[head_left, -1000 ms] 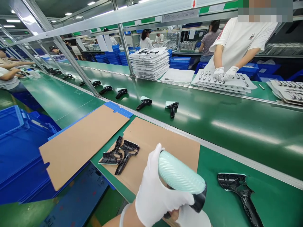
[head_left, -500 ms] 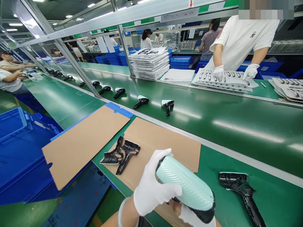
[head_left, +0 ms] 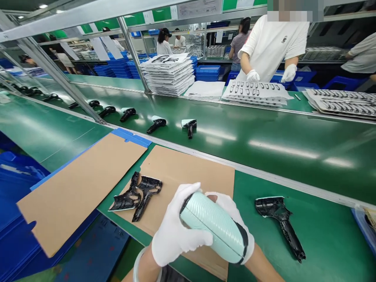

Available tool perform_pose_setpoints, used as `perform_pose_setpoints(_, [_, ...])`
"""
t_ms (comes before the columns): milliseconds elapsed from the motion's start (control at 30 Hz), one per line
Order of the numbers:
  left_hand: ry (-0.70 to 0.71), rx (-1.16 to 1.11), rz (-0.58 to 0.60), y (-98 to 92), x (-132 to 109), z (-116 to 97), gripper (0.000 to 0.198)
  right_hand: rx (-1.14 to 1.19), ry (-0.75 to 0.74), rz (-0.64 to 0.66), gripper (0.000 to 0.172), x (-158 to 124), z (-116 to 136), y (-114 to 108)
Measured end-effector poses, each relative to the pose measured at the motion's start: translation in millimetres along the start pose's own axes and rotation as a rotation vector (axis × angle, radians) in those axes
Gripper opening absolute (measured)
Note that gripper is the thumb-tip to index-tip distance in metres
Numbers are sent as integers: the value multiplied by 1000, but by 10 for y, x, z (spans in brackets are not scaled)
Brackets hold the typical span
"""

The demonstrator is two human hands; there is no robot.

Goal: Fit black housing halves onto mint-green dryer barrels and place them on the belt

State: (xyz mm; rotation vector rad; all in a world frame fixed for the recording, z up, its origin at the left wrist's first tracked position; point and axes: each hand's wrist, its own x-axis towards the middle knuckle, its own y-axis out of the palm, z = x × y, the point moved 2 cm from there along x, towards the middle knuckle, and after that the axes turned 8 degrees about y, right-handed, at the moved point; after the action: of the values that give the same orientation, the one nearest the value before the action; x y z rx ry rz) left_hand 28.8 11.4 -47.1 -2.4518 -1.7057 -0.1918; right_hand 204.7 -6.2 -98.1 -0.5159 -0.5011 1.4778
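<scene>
My left hand (head_left: 179, 231), in a white glove, wraps round the left end of a mint-green and black hair dryer housing (head_left: 214, 225). A long seam runs along its ribbed green barrel, which tilts down to the right. My right hand (head_left: 235, 213), also gloved with some bare skin showing, grips the far side and right end; part of it is hidden behind the barrel. Two black inner-side housing halves (head_left: 147, 192) lie to the left on brown cardboard (head_left: 188, 164). Another half shell (head_left: 279, 219) lies on the green table to the right.
A conveyor belt (head_left: 264, 133) beyond the table edge carries several hair dryer housings (head_left: 189, 127). Another cardboard sheet (head_left: 85, 184) rests on blue crates at left. Across the belt, a white-gloved co-worker (head_left: 270, 47) stands behind sheets of small black parts (head_left: 255, 92). A metal frame post (head_left: 133, 55) rises nearby.
The housing has rolled in my hands, so its seam now faces me. My right hand has moved from beneath to its far side. The view has swung to the right.
</scene>
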Motion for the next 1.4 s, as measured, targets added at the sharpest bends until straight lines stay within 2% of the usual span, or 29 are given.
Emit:
perform_pose_setpoints(100, [-15,38,11,-14,4,-1,91,-249,-199,-168,22,84,98,-128])
perform_pose_setpoints(167, [-24,52,19,-16,14,-5,92,-333,-265,-258,26,136,83,-164])
perform_pose_setpoints(333, [-25,35,36,3,35,-17,93,-332,-194,-469,27,193,-35,-160])
perform_pose_setpoints(533, [-112,44,44,17,33,-75,97,-392,-135,-605,35,181,-4,-192])
perform_pose_setpoints(633, [-132,78,49,11,39,-108,99,-461,-193,-678,35,183,19,-244])
perform_pose_setpoints(733, [-128,114,63,12,47,-136,104,-553,-340,-745,21,199,102,-324])
perform_pose_setpoints(800, [-158,143,64,22,43,-147,109,-623,-458,-779,15,209,220,-395])
perform_pose_setpoints(867, [-201,177,41,37,29,-154,116,-690,-564,-808,19,213,368,-468])
perform_pose_setpoints(1000, [-235,234,-12,63,-8,-148,125,-750,-646,-843,19,207,573,-563])
perform_pose_setpoints(1067, [-231,252,-10,63,-14,-132,117,-792,-689,-833,22,197,598,-562])
perform_pose_setpoints(1200, [-137,283,0,23,12,-105,83,-860,-763,-837,31,163,587,-538])
perform_pose_setpoints(1267, [-93,273,2,-9,26,-89,73,-864,-780,-858,33,137,574,-538])
perform_pose_setpoints(1333, [-85,224,12,-42,28,-58,76,-835,-806,-893,35,105,536,-539])
perform_pose_setpoints(1400, [-91,158,42,-73,18,-16,86,-767,-761,-743,27,102,444,-521])
